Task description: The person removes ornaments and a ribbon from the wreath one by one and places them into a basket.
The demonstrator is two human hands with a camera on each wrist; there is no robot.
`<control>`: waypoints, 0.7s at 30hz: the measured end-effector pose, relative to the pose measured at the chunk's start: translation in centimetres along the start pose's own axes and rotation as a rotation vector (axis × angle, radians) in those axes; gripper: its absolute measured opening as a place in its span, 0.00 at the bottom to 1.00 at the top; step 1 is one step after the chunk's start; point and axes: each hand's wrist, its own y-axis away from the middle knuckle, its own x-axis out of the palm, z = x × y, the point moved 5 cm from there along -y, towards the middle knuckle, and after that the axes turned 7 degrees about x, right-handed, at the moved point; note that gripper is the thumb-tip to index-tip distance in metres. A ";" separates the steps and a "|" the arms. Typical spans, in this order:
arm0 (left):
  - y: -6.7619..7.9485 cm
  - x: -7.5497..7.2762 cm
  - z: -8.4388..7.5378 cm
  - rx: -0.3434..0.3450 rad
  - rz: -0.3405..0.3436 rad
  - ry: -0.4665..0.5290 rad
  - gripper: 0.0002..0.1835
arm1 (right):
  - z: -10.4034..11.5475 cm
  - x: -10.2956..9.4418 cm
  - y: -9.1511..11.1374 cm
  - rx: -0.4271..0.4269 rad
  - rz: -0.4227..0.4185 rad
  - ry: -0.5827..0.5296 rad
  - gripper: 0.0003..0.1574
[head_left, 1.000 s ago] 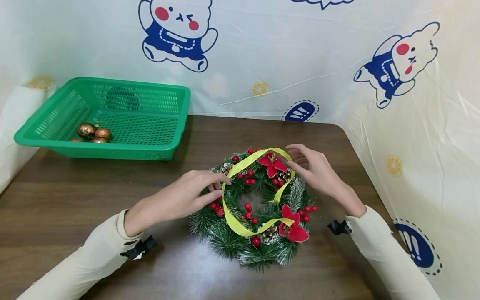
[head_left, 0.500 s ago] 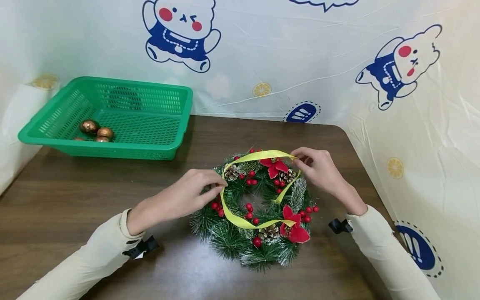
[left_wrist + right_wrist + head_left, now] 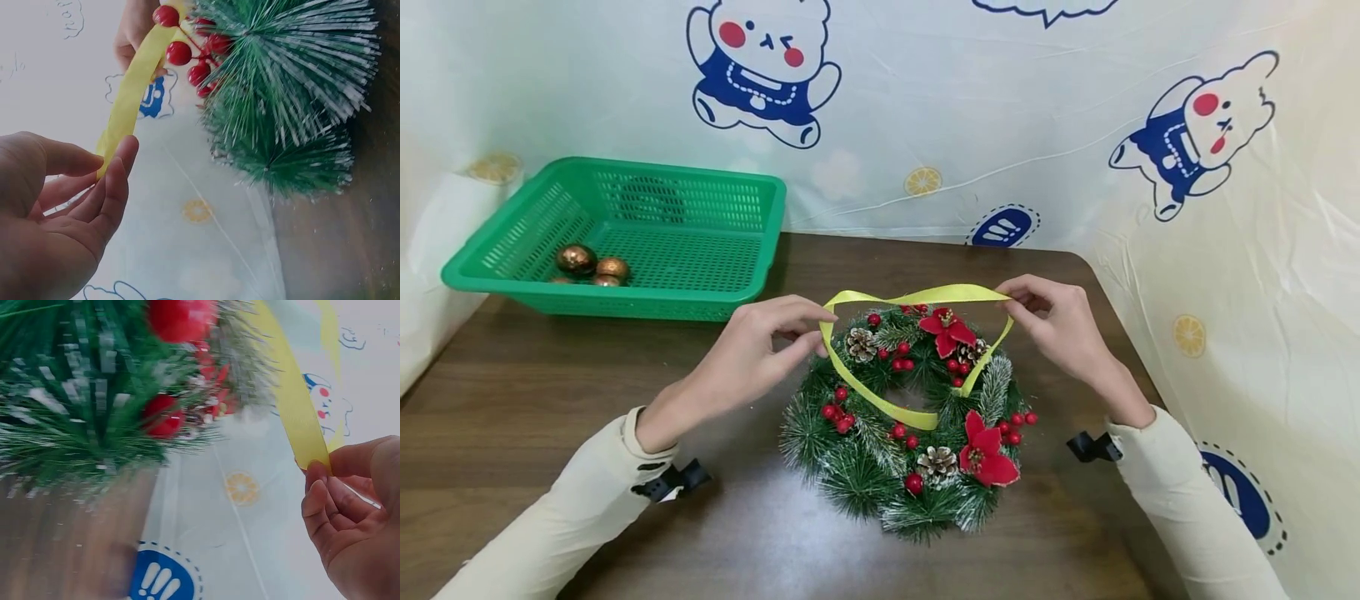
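Observation:
A yellow ribbon (image 3: 951, 293) stretches between the two hands above the far side of a green wreath (image 3: 857, 479). My left hand (image 3: 752, 350) pinches it between thumb and fingers, as the left wrist view also shows. At the other end of the stretch, my right hand (image 3: 1063, 329) pinches the ribbon (image 3: 303, 425). Both loose ends hang down toward the wreath's centre. Flat on the table, the wreath carries red flowers (image 3: 988, 450), red berries (image 3: 838, 412) and pine cones (image 3: 937, 463).
At the back left of the brown table (image 3: 722, 533) stands a green plastic basket (image 3: 760, 287) with several copper-coloured baubles (image 3: 576, 259) inside. A pale patterned cloth (image 3: 887, 100) hangs behind the table and along its right side.
Both hands have taken hold of the ribbon, moved apart and lifted it. The stretch between them is now straighter, and its front end has drawn back from the lower red flower.

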 end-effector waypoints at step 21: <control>0.1 -4.5 0.2 -0.101 -0.184 -0.130 0.13 | 4.2 -1.1 -2.5 -0.091 -0.032 -0.024 0.09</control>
